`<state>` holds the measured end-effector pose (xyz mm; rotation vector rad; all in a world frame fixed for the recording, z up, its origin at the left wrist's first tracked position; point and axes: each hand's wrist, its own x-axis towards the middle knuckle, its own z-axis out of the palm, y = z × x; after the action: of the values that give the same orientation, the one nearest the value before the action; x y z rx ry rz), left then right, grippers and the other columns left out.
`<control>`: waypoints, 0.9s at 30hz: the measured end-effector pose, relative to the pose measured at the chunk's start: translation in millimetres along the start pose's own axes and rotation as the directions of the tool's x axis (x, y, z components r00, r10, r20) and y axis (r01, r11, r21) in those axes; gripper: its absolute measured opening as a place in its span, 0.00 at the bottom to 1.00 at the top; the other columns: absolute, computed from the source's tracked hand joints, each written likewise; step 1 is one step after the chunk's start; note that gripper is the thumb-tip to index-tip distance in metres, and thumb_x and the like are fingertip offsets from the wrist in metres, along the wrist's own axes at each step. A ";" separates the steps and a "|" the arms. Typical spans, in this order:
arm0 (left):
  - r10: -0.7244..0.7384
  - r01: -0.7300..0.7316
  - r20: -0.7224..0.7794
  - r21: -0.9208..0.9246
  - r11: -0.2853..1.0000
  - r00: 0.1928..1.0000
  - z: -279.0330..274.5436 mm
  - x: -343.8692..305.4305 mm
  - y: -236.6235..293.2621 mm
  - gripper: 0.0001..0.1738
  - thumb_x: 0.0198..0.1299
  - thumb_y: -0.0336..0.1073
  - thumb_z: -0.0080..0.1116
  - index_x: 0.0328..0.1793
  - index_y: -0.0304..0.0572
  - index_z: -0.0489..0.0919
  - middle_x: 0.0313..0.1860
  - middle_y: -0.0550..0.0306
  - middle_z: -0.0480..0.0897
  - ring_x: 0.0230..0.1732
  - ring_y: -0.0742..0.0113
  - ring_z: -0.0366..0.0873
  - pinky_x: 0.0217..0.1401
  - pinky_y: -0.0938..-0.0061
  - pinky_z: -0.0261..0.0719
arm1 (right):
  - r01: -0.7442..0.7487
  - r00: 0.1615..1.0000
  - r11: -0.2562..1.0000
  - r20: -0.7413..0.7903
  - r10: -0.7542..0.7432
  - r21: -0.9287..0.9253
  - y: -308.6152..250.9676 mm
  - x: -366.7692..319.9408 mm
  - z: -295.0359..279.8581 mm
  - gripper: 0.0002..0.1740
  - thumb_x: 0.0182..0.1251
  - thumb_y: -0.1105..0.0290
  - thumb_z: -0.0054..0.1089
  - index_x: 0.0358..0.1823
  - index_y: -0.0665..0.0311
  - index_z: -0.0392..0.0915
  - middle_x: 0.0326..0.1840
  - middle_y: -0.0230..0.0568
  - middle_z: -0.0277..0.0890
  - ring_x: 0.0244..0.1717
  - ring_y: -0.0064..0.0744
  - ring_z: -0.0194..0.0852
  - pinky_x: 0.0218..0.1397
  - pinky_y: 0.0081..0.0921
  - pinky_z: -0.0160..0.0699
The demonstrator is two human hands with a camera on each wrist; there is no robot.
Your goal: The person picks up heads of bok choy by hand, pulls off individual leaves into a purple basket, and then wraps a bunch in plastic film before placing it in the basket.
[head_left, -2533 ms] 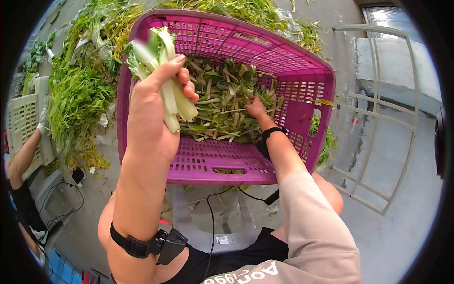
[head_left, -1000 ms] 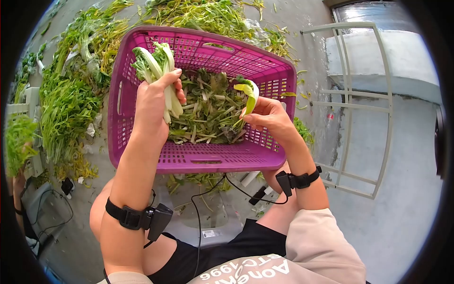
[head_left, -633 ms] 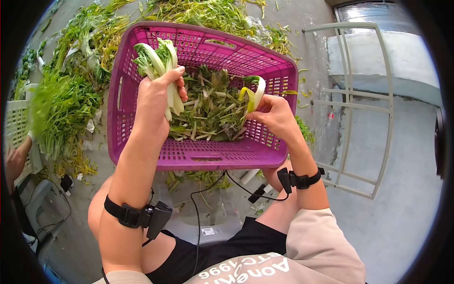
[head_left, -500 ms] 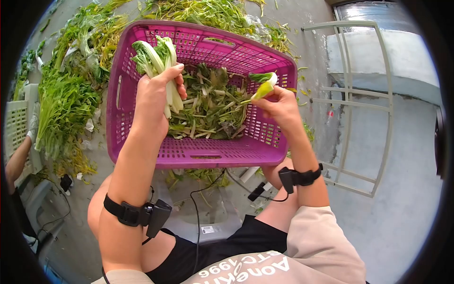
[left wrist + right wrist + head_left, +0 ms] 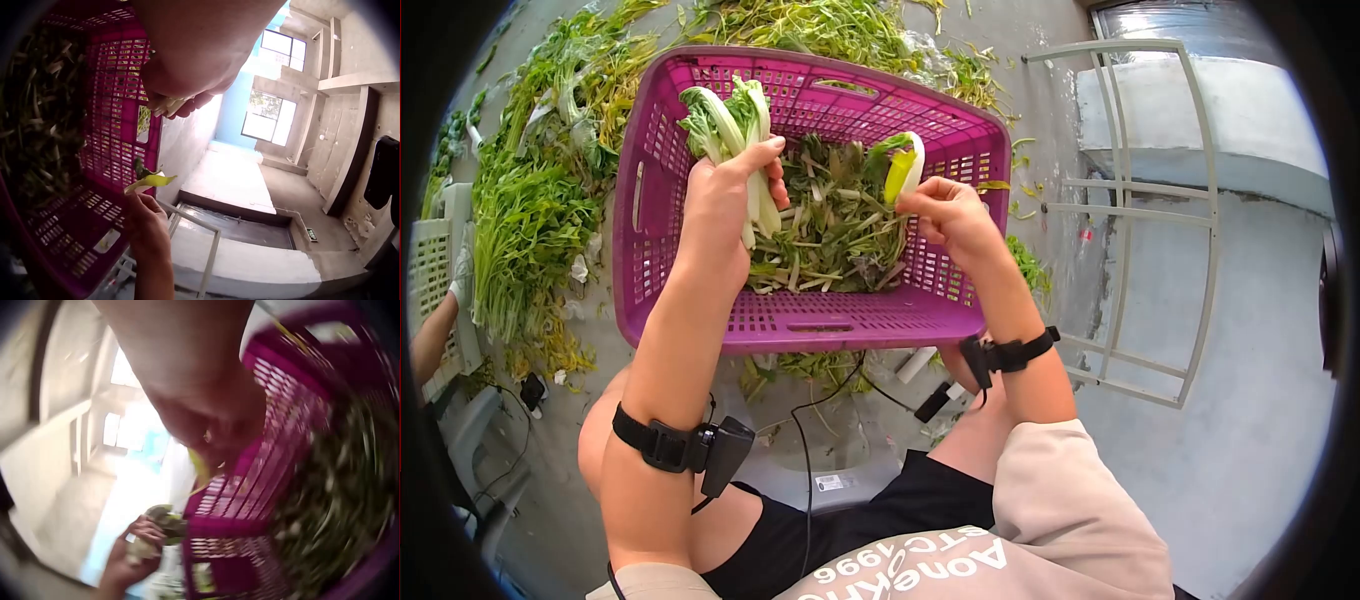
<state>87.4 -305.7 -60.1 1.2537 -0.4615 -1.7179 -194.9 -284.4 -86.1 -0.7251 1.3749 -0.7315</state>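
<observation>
My left hand (image 5: 722,210) grips a small bunch of leafy greens (image 5: 745,115) with thick pale stalks, held upright over the left side of a magenta plastic basket (image 5: 870,312). Between thumb and fingers, my right hand (image 5: 958,218) pinches a single yellowing leaf (image 5: 903,172) with a white stalk, above the basket's right side. That leaf (image 5: 152,181) shows in the left wrist view too, bent over at its top. Below both hands, limp cut greens (image 5: 835,225) cover the basket floor. The right wrist view is blurred.
Heaps of loose greens (image 5: 530,210) lie on the floor to the left and behind the basket. A pale metal frame (image 5: 1120,215) stands at the right. Another person's arm (image 5: 438,335) reaches to a pale crate (image 5: 430,265) at far left. Cables (image 5: 805,450) hang below the basket.
My right hand has come up out of the cut greens with the yellowing leaf, then shifted a little left over the basket. The left hand still grips its bunch, slightly lower than before.
</observation>
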 end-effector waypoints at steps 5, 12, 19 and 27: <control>-0.001 0.000 0.029 0.028 1.000 1.000 -5.4 -0.1 -3.0 0.08 0.65 0.35 0.63 0.44 0.38 0.79 0.28 0.62 0.78 0.26 0.75 0.76 0.31 0.77 0.77 | 0.107 0.983 0.918 -0.097 -0.155 -0.383 -1.5 0.1 3.5 0.10 0.63 0.70 0.74 0.37 0.65 0.80 0.31 0.37 0.84 0.16 0.12 0.66 0.17 0.13 0.59; -0.016 0.016 0.052 -0.002 1.000 0.999 -4.4 -0.9 -1.8 0.10 0.65 0.36 0.64 0.45 0.38 0.78 0.30 0.62 0.78 0.27 0.76 0.76 0.31 0.78 0.77 | 0.140 0.982 0.985 -0.113 -0.151 -0.097 -17.3 -4.4 4.4 0.11 0.63 0.70 0.74 0.37 0.66 0.79 0.31 0.42 0.85 0.14 0.14 0.67 0.16 0.14 0.59; -0.115 0.124 0.175 -0.040 0.991 0.978 3.1 -2.2 -21.9 0.28 0.63 0.48 0.71 0.59 0.40 0.73 0.35 0.63 0.79 0.29 0.77 0.76 0.34 0.79 0.76 | 0.218 0.976 0.976 -0.012 -0.218 0.006 -28.0 -32.8 68.5 0.07 0.68 0.71 0.68 0.41 0.66 0.81 0.33 0.38 0.85 0.21 0.15 0.73 0.23 0.14 0.67; -0.081 0.097 0.263 -0.049 0.994 0.961 -2.5 1.5 -25.5 0.18 0.62 0.37 0.65 0.55 0.38 0.75 0.34 0.60 0.79 0.34 0.71 0.79 0.37 0.73 0.79 | 0.136 0.954 0.985 0.281 -0.101 -0.107 -21.7 -42.9 86.7 0.12 0.69 0.67 0.67 0.46 0.69 0.84 0.30 0.34 0.84 0.22 0.15 0.74 0.24 0.15 0.70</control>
<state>77.8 -293.8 -80.7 1.0215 -0.5086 -1.9707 -111.7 -260.1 -38.1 -0.9785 1.1373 -0.6153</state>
